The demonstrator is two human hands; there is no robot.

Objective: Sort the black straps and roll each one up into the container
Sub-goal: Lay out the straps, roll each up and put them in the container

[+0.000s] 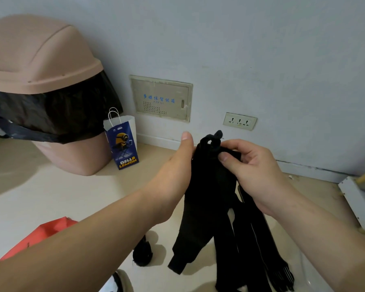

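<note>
Loose strap ends (247, 270) dangled below both hands, a black roll (142, 253) on the floor (72, 197) under the left wrist. Left hand (181, 157) clasped the black straps (207, 207) beneath their knot (214, 142), right hand (255, 171) pinching beside it; easing that knot open first seemed wise.

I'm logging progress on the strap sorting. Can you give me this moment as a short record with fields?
black straps: one hanging bundle, knotted at the top
right hand: pinches the knot
left hand: against the bundle's left side, fingers hidden
black roll: on the floor, apart from the bundle, likely a rolled strap
red item: lower left, possibly the container
</note>
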